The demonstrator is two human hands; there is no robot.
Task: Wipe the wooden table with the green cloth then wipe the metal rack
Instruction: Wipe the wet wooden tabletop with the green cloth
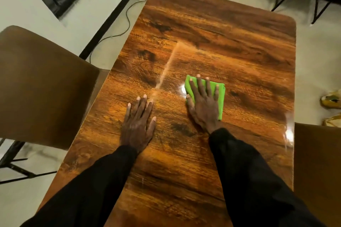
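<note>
The green cloth point(217, 97) is pressed flat against the wooden counter point(230, 46) under the right hand point(203, 101), fingers spread straight across it, right of centre. The left hand point(138, 125) is laid palm-down on bare wood beside it, fingers extended, nothing held. Both black sleeves point(249, 180) are stretched forward.

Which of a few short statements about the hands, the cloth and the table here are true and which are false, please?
1. The right hand presses flat on the green cloth. True.
2. The left hand holds a second cloth. False: it rests bare and flat on the wooden table.
3. The green cloth lies on the floor. False: it lies on the table.
4. A brown chair stands at the table's left side. True.
</note>
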